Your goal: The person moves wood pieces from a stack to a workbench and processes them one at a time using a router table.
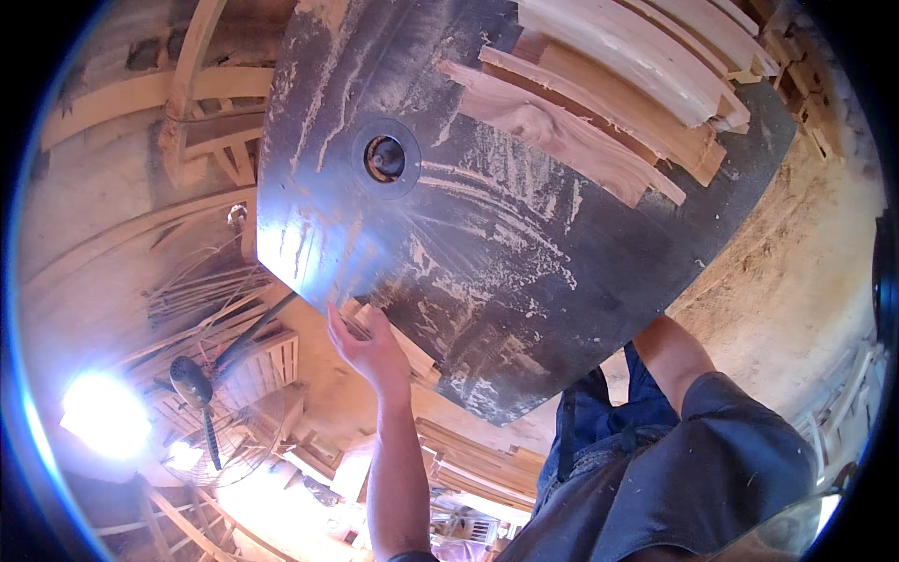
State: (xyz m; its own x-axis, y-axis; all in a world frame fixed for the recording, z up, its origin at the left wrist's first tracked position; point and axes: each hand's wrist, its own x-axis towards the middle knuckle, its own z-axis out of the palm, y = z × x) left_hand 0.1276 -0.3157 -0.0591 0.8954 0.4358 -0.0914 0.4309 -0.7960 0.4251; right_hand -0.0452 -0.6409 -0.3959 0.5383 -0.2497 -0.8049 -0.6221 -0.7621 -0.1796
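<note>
A dark metal machine table (646,272), streaked with sawdust, fills the middle of the view. Set into it is a round opening (385,159) with a spindle inside. My left hand (370,354) is at the table's near left edge, thumb and fingers apart. It is beside short light wood pieces (407,348) at that edge; whether it touches them I cannot tell. My right forearm (670,358) passes under the table's near right edge, which hides the hand. A wood board with a knot (552,129) lies on the table's far right part.
Beyond the knotted board, several longer boards (637,56) lie side by side. A standing fan (194,384) is at the lower left, near a bright light. Stacked timber (487,464) lies on the floor close to me, and curved wood pieces (150,94) are at the far left.
</note>
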